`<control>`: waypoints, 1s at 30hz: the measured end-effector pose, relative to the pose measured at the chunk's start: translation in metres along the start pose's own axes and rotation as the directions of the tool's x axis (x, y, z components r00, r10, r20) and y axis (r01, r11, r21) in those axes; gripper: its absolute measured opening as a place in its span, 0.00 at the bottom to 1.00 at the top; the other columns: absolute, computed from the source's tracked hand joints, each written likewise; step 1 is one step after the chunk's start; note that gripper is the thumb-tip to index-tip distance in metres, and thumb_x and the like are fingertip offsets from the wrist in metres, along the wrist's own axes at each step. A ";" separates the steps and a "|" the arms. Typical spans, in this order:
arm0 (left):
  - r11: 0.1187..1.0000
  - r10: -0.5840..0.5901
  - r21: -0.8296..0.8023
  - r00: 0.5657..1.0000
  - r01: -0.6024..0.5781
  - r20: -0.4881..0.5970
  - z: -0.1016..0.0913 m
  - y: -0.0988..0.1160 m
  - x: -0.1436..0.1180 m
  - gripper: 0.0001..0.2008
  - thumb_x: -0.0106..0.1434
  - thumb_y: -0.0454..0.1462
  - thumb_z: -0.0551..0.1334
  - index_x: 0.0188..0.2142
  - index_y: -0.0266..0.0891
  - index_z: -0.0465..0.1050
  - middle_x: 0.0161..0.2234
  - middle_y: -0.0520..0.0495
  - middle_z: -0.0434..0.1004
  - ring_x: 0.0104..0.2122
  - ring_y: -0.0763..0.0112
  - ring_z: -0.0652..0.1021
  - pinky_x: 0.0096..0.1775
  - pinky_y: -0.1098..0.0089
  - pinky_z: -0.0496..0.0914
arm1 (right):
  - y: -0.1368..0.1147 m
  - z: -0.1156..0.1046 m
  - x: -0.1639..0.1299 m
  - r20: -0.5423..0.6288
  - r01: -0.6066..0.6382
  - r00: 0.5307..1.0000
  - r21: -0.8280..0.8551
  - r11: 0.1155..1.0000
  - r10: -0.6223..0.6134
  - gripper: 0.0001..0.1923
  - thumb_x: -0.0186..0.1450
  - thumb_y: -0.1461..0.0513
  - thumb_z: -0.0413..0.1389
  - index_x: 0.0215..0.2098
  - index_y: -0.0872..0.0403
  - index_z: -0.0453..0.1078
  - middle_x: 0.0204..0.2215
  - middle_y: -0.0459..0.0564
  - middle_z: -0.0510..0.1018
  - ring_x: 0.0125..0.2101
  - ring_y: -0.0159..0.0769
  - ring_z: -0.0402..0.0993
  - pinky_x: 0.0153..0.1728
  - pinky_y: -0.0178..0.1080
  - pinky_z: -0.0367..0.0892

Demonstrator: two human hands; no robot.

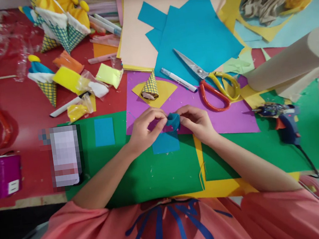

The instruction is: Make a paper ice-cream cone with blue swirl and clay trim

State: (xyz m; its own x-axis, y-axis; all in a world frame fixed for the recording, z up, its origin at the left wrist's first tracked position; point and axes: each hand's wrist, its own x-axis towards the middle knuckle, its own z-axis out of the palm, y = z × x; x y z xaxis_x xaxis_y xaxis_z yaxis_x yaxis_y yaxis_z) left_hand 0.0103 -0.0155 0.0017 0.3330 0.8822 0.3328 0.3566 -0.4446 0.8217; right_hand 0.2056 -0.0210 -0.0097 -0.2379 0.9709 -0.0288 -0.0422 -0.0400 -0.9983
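Observation:
Between my two hands is a small curled piece of blue paper [174,121]. My left hand [146,128] pinches its left edge with thumb and fingertips. On the other side my right hand [196,122] pinches its right edge the same way. Just below the fingers lies a flat blue rectangle [165,144] on the green sheet [143,176]. Beyond the hands a small yellow-and-blue checked cone [151,86] lies on a yellow fan-shaped piece [167,91], over a purple sheet [236,119].
Scissors [208,79] and a marker [179,79] lie beyond my right hand. A glue gun [287,120] and a paper roll [289,59] are at the right. A phone [66,155] and another blue rectangle [104,132] sit left. Finished-looking cones [61,22] stand at the back left.

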 end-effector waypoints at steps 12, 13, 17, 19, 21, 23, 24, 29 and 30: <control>0.990 0.044 0.129 0.998 -0.048 0.035 0.004 -0.004 0.000 0.05 0.68 0.37 0.57 0.35 0.40 0.68 0.34 0.49 0.76 0.38 0.72 0.76 0.42 0.71 0.71 | -0.003 -0.002 -0.001 0.188 0.153 0.973 -0.082 0.985 -0.135 0.06 0.65 0.59 0.57 0.36 0.52 0.75 0.35 0.50 0.80 0.37 0.34 0.77 0.42 0.39 0.71; 0.990 0.042 0.132 0.999 -0.046 0.028 0.004 -0.003 0.000 0.05 0.68 0.36 0.57 0.35 0.40 0.68 0.34 0.49 0.76 0.38 0.73 0.76 0.42 0.71 0.71 | -0.003 -0.002 -0.002 0.176 0.141 0.977 -0.088 0.986 -0.124 0.06 0.65 0.60 0.57 0.36 0.53 0.75 0.34 0.49 0.80 0.36 0.34 0.76 0.41 0.38 0.71; 0.993 0.028 0.114 0.998 -0.021 -0.056 0.000 -0.002 -0.001 0.04 0.67 0.38 0.56 0.37 0.41 0.68 0.34 0.49 0.75 0.38 0.72 0.76 0.42 0.69 0.71 | -0.001 0.000 -0.001 0.032 0.049 0.998 -0.100 0.994 -0.046 0.06 0.64 0.59 0.57 0.36 0.53 0.74 0.31 0.48 0.79 0.31 0.31 0.74 0.34 0.35 0.71; 0.983 0.096 0.166 0.986 -0.073 -0.134 -0.001 -0.001 -0.003 0.05 0.66 0.40 0.58 0.38 0.42 0.67 0.35 0.49 0.75 0.39 0.69 0.76 0.43 0.67 0.70 | 0.000 0.001 0.000 -0.026 0.011 1.000 -0.081 0.997 -0.014 0.07 0.62 0.58 0.58 0.35 0.53 0.73 0.30 0.47 0.78 0.29 0.31 0.74 0.32 0.35 0.71; 0.945 0.205 0.293 0.962 -0.147 -0.179 -0.002 -0.001 -0.005 0.07 0.64 0.42 0.60 0.39 0.43 0.68 0.35 0.48 0.75 0.39 0.67 0.75 0.42 0.65 0.70 | 0.000 0.003 0.000 -0.044 -0.004 0.999 -0.055 0.998 0.002 0.08 0.62 0.57 0.59 0.34 0.53 0.73 0.29 0.47 0.77 0.27 0.30 0.73 0.30 0.34 0.71; 0.884 0.293 0.416 0.946 -0.212 -0.141 -0.001 0.001 -0.006 0.07 0.63 0.43 0.62 0.37 0.44 0.70 0.34 0.49 0.74 0.37 0.68 0.75 0.41 0.65 0.68 | 0.000 0.004 0.001 -0.045 -0.015 0.999 -0.045 0.999 0.013 0.08 0.61 0.57 0.59 0.34 0.54 0.72 0.28 0.46 0.77 0.26 0.29 0.73 0.29 0.34 0.71; 0.861 0.315 0.450 0.943 -0.238 -0.105 0.000 0.001 -0.007 0.07 0.62 0.44 0.63 0.36 0.44 0.71 0.34 0.49 0.74 0.36 0.68 0.74 0.41 0.65 0.67 | -0.001 0.004 0.001 -0.046 -0.018 0.999 -0.044 0.999 0.016 0.08 0.61 0.57 0.59 0.34 0.54 0.72 0.28 0.46 0.77 0.26 0.29 0.73 0.29 0.34 0.71; 0.836 0.332 0.469 0.943 -0.286 -0.017 0.003 0.002 -0.006 0.06 0.60 0.42 0.66 0.34 0.43 0.74 0.37 0.48 0.73 0.37 0.68 0.73 0.41 0.64 0.64 | -0.002 0.005 0.001 -0.056 -0.034 0.998 -0.010 0.999 0.033 0.09 0.61 0.56 0.60 0.34 0.53 0.70 0.25 0.44 0.76 0.24 0.28 0.74 0.27 0.33 0.72; 0.837 0.330 0.466 0.944 -0.286 -0.014 0.003 0.002 -0.006 0.04 0.60 0.39 0.65 0.34 0.43 0.74 0.37 0.48 0.73 0.37 0.68 0.73 0.41 0.64 0.64 | -0.002 0.005 0.001 -0.060 -0.034 0.998 0.002 0.999 0.034 0.10 0.61 0.55 0.60 0.34 0.53 0.70 0.25 0.44 0.76 0.23 0.28 0.74 0.26 0.33 0.72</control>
State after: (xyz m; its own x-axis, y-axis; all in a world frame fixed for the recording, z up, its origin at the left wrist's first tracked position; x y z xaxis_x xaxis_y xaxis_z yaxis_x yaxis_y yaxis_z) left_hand 0.0115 -0.0220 -0.0004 0.4200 0.6881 0.5917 0.6099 -0.6968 0.3775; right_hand 0.2007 -0.0209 -0.0078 -0.1807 0.9813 -0.0659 -0.0365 -0.0736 -0.9966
